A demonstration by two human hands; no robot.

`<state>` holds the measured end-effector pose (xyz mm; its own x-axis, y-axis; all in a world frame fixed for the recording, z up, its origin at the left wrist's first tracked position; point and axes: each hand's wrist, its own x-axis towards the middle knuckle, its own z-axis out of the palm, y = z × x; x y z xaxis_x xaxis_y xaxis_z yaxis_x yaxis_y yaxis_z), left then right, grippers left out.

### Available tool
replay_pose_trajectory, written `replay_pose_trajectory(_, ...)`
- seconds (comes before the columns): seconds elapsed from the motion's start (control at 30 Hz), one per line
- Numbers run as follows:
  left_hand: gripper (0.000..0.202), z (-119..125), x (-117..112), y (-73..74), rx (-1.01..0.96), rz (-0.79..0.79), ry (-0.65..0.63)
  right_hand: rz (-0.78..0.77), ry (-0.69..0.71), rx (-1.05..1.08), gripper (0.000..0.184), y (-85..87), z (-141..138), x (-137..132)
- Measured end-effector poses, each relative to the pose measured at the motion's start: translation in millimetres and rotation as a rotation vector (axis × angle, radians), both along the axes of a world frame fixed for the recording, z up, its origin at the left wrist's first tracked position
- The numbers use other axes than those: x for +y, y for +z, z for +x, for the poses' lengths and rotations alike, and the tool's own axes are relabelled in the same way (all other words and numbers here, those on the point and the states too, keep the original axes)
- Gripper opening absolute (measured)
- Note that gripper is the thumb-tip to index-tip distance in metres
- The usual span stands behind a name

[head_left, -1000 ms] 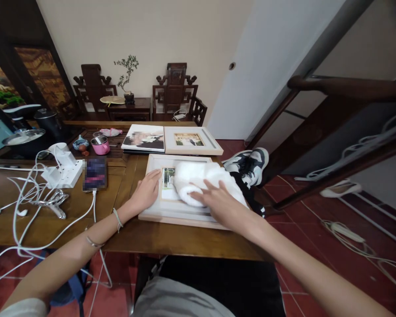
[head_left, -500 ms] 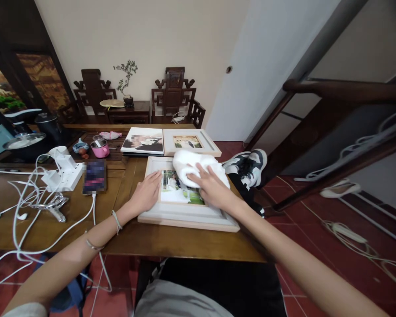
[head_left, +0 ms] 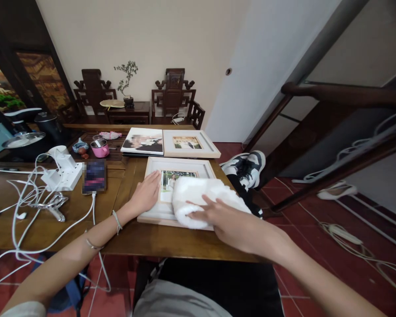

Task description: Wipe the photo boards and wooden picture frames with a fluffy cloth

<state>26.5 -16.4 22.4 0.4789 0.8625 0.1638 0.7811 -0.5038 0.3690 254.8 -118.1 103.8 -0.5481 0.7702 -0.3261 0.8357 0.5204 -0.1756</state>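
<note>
A pale wooden picture frame (head_left: 181,166) with a photo in it lies flat near the front edge of the wooden table (head_left: 69,215). My left hand (head_left: 145,193) rests flat and open on the frame's left border. My right hand (head_left: 219,216) presses a fluffy white cloth (head_left: 198,193) onto the frame's lower right part, fingers spread over the cloth. The cloth hides much of the photo and the frame's front right corner.
A second light frame (head_left: 191,144) and a photo print (head_left: 143,141) lie behind. A phone (head_left: 94,176), white power strip (head_left: 62,174), tangled cables, earphones and a pink cup (head_left: 100,147) sit to the left. Sneakers (head_left: 246,165) lie on the red tile floor at right.
My right hand slid the white cloth from the frame's far right corner toward me to its near right part. My left hand stayed on the frame's left border.
</note>
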Motion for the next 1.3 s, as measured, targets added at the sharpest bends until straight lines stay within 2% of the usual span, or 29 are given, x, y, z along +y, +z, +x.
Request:
replay_pose_trajectory(0.1,0.049,0,0,0.7,-0.003,0.015,-0.003,-0.024,0.053,0.041,0.085,7.4,-10,-21)
replay_pose_trajectory(0.2,0.049,1,0,0.8,-0.001,0.011,0.003,0.04,0.042,0.045,0.086,-3.4,-17,-15)
replay_pose_trajectory(0.27,0.049,1,0,0.1,-0.001,0.006,0.004,0.122,0.009,0.05,0.086,-17.9,-16,4)
replay_pose_trajectory(0.37,0.049,0,1,-1.8,-0.017,0.001,-0.002,0.341,-0.075,0.053,0.081,-39.6,-7,46)
replay_pose_trajectory(0.47,0.049,-2,2,-3.0,-0.027,-0.004,-0.004,0.545,-0.183,0.002,0.079,-50.8,1,92)
replay_pose_trajectory(0.53,0.049,-2,2,-2.6,-0.022,-0.01,-0.002,0.582,-0.217,-0.044,0.077,-52.2,2,114)
replay_pose_trajectory(0.6,0.049,-2,2,-1.3,-0.015,-0.023,0.006,0.559,-0.21,-0.07,0.076,-51.3,-2,125)
replay_pose_trajectory(0.67,0.049,-1,1,0.3,-0.012,-0.041,0.016,0.508,-0.175,-0.08,0.076,-48.8,-8,121)
replay_pose_trajectory(0.73,0.05,0,0,1.6,-0.018,-0.055,0.022,0.444,-0.129,-0.083,0.075,-43.7,-15,103)
replay_pose_trajectory(0.93,0.049,1,-2,1.6,-0.022,-0.037,0.025,0.124,-0.012,-0.043,0.083,-7.7,-23,13)
replay_pose_trajectory(1.03,0.049,1,-2,0.4,-0.016,-0.016,0.013,0.011,0.037,0.056,0.084,5.6,-21,-16)
replay_pose_trajectory(1.1,0.049,0,-2,0.5,-0.014,-0.011,0.009,-0.01,0.038,0.08,0.085,5.9,-21,-19)
replay_pose_trajectory(1.17,0.049,1,-2,1.3,-0.007,-0.02,0.014,0.013,0.005,0.057,0.089,-0.4,-22,-8)
replay_pose_trajectory(1.3,0.049,1,-2,2.3,-0.03,-0.054,0.04,0.221,-0.101,-0.022,0.097,-20.8,-18,50)
